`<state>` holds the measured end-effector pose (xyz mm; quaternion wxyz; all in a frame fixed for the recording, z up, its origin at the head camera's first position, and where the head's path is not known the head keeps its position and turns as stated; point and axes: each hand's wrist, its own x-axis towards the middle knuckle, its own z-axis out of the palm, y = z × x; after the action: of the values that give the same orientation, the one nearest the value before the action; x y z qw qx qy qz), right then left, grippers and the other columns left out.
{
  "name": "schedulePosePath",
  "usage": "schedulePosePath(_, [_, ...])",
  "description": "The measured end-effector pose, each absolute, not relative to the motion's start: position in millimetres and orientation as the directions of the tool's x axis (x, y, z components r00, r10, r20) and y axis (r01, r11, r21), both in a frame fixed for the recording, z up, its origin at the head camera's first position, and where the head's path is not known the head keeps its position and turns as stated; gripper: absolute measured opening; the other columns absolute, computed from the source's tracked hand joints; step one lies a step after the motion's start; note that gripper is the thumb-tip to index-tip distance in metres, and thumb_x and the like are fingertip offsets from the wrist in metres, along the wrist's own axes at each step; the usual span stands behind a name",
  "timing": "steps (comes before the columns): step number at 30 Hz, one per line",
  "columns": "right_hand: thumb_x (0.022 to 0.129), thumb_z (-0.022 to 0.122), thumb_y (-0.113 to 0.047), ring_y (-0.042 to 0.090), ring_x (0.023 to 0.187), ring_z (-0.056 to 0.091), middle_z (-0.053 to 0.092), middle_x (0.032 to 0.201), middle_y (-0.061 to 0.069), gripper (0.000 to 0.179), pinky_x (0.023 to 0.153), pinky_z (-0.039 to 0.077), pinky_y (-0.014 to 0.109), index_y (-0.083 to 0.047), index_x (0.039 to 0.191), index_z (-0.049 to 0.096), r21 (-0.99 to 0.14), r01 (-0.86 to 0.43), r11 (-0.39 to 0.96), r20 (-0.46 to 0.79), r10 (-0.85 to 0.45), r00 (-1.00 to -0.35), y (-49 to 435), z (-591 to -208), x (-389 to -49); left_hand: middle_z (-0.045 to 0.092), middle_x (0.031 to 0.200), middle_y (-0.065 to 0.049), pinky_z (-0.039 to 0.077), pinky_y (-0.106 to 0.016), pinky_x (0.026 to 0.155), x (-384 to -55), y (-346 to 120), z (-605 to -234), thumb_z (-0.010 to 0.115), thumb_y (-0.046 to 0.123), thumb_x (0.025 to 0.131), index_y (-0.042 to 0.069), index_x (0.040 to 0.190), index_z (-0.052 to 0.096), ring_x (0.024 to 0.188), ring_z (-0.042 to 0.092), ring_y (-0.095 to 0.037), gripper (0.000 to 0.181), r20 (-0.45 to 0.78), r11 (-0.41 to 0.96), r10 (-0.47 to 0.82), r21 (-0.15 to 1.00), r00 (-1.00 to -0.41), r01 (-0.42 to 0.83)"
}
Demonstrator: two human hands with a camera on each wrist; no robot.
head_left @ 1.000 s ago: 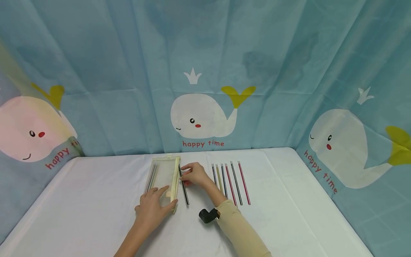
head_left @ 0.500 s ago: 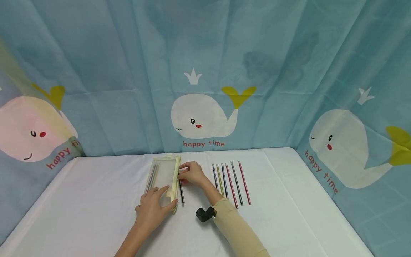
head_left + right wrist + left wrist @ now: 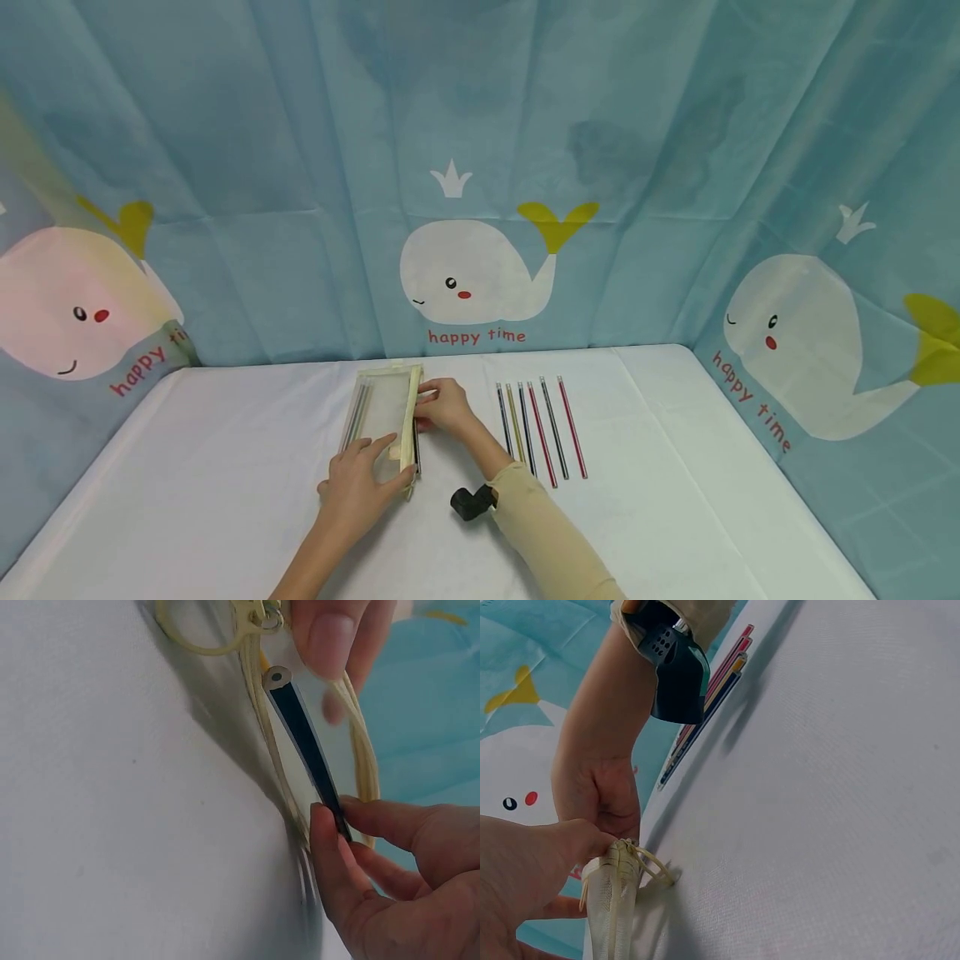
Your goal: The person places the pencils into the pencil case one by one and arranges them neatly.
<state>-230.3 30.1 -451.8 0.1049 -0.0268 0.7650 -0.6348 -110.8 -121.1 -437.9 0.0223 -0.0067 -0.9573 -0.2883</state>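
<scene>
Left hand (image 3: 358, 487) and right hand (image 3: 444, 407) both work at a cream mesh pouch (image 3: 386, 408) on a white-covered table (image 3: 690, 475). The left hand holds the pouch's near end, its thumb at the zip edge and its fingers spaced apart over the mesh. The right hand, fingers bent, pinches a dark pencil (image 3: 304, 735) lengthwise at the pouch's right-hand, zipped edge.

Only the right wrist view shows the zip side parted, with the pencil between its yellowish borders, round end toward the camera, and a yellow ring-shaped pull (image 3: 196, 649) beside it. From the head, that pencil is mostly a dark sliver along the pouch's edge. The head view alone shows slim, silvery lengths (image 3: 356, 417) inside the pouch's left side.

Well apart to the right of the pouch, six loose pencils (image 3: 542, 433) lie side by side, dark, yellowish and red; the left wrist view overlaps them into a bundle. Behind the pouch hangs a blue whale-print curtain (image 3: 637, 275).

A black wrist device (image 3: 472, 502) sits by the right sleeve, nearer than the pouch. The left fingertips are partly hidden behind the mesh in the wrist views, and how deep the pinched pencil sits is hard to tell.
</scene>
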Motion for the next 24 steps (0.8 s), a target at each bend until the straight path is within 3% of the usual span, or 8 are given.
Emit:
schedulePosePath(14, [0.088, 0.072, 0.012, 0.013, 0.056, 0.066, 0.073, 0.084, 0.013, 0.035, 0.058, 0.063, 0.031, 0.012, 0.123, 0.068, -0.986, 0.072, 0.152, -0.093, -0.138, -0.986, 15.7, -455.3, -229.3, 0.058, 0.140, -0.031, 0.043, -0.082, 0.081, -110.6, -120.7, -436.9, 0.082, 0.042, 0.091, 0.010, 0.140, 0.068, 0.125, 0.052, -0.063, 0.060, 0.058, 0.833, -0.002, 0.553, -0.998, 0.030])
schedulePosePath(24, [0.085, 0.070, 0.013, 0.008, 0.058, 0.059, 0.065, 0.075, 0.003, 0.032, 0.055, 0.057, 0.023, 0.010, 0.116, 0.072, -0.963, 0.015, 0.269, -0.043, -0.096, -0.994, 5.6, -456.7, -227.8, 0.059, 0.140, -0.030, 0.043, -0.083, 0.080, -109.7, -121.2, -438.1, 0.082, 0.042, 0.091, 0.011, 0.140, 0.069, 0.124, 0.053, -0.064, 0.059, 0.071, 0.830, -0.001, 0.557, -0.998, 0.038])
